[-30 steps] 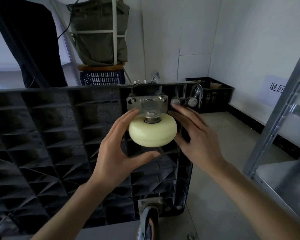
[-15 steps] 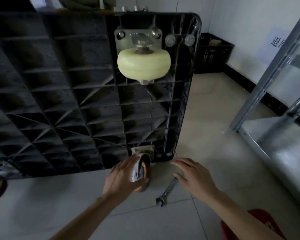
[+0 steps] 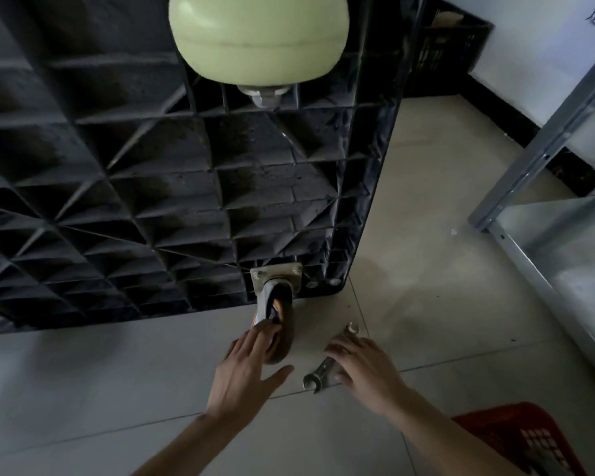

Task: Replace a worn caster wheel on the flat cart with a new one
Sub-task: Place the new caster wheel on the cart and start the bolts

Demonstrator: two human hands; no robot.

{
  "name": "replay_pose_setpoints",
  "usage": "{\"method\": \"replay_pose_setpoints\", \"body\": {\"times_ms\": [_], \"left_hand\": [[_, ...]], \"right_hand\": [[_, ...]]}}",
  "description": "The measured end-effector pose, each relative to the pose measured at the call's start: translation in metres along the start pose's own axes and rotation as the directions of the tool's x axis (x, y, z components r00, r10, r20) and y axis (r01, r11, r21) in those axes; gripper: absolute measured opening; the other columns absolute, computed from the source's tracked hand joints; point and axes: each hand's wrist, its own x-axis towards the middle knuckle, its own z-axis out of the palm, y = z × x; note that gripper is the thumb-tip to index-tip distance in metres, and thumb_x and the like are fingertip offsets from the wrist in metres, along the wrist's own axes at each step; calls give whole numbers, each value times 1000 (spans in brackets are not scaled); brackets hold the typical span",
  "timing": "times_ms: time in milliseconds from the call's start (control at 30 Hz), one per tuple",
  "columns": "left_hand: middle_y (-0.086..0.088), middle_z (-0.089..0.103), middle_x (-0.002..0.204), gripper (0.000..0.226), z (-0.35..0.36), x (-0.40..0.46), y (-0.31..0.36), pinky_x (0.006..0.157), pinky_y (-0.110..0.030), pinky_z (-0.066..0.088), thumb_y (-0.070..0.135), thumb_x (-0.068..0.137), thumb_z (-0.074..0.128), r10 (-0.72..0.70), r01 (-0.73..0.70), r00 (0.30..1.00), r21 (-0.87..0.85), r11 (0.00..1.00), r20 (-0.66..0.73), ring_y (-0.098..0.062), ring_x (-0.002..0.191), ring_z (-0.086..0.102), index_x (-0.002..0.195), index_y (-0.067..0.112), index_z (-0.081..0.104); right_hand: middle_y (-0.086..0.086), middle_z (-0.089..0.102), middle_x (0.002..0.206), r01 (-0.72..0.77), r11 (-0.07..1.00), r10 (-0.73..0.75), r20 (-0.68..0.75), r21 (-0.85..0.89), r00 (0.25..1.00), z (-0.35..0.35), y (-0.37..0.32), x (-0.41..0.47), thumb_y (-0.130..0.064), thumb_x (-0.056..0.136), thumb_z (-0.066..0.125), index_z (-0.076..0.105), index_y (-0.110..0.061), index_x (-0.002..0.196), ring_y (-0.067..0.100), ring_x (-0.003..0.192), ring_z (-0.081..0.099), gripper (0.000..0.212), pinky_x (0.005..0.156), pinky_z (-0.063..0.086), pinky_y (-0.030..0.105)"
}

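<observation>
A pale tiled floor [image 3: 409,207] fills the lower half of the head view, with a grey metal shelf frame [image 3: 543,132] at the right edge and white walls beyond. The left hand [image 3: 244,369] has straight, loosely spread fingers; its fingertips rest on the side of the worn caster wheel [image 3: 279,324], thumb splayed out to the right, gripping nothing. The right hand [image 3: 364,365] lies over the middle of a wrench [image 3: 318,376] on the floor, fingers bent down onto its shaft; whether they have closed round it I cannot tell. The worn caster hangs from the lower right corner of the upended flat cart [image 3: 152,187], whose ribbed black underside faces the camera. The new cream wheel [image 3: 258,39] sits at the cart's upper right corner. A red basket [image 3: 516,438] occupies the bottom right corner, a black crate [image 3: 450,46] the far wall.
</observation>
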Motion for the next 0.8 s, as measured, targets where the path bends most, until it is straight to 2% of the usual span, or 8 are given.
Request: {"method": "replay_pose_setpoints", "body": {"times_ms": [100,200,367,467,567,600,733,800], "left_hand": [[15,52,135,66,4,0,-1,86,-29,56,49,79,77,14,-15,1000,-31,999,-23,-11,111,59,134,32,45],[12,52,136,68,9,-3,0,89,-31,57,48,80,77,25,-27,998,-32,999,-60,-13,112,60,136,28,45],[8,51,140,66,13,-12,7,91,-26,53,43,79,78,139,-139,985,11,990,-100,-15,114,58,136,21,53],[6,52,142,65,13,-13,7,95,-25,50,40,80,81,175,-172,980,38,984,-94,-15,119,54,136,22,54],[8,52,140,54,11,-13,10,97,-24,46,40,84,76,273,-269,959,63,961,-78,-12,118,54,132,23,56],[9,53,138,50,12,-13,11,98,-23,45,41,86,74,305,-302,950,53,952,-65,-11,118,56,130,24,58],[12,56,136,45,20,-17,17,99,-18,42,42,87,73,371,-371,929,15,928,5,-7,120,56,128,27,62],[15,56,133,47,23,-17,17,98,-16,40,46,86,70,348,-349,937,15,937,36,-4,120,53,129,30,60]], "right_hand": [[-7,58,133,10,1000,-10,-45,-9,999,5,-2,6,-29,93,69,64,-30,125,15,122,57,32,107,44,33],[-9,63,112,25,1000,-26,-87,-14,996,7,-2,8,-30,85,79,69,-31,103,13,104,64,20,91,52,30],[-14,61,89,74,992,-83,-89,-99,993,7,3,4,-38,63,94,64,-36,80,8,80,64,34,76,55,26],[-12,61,90,71,990,-78,-53,-118,996,8,7,2,-40,67,92,63,-33,83,11,82,62,34,75,53,29],[-3,61,112,118,983,-117,15,-142,993,9,13,-2,-31,91,72,63,-24,106,20,105,58,18,94,47,37],[-2,60,114,127,980,-123,39,-150,992,8,13,-4,-29,93,71,63,-24,109,20,107,57,19,96,46,37],[-12,60,90,150,972,-159,-37,-183,987,13,17,-9,-32,58,96,66,-35,90,12,82,62,43,75,58,31],[-14,61,93,85,984,-105,-123,-157,987,18,17,-17,-36,61,94,67,-38,92,9,83,62,41,74,57,29]]}}
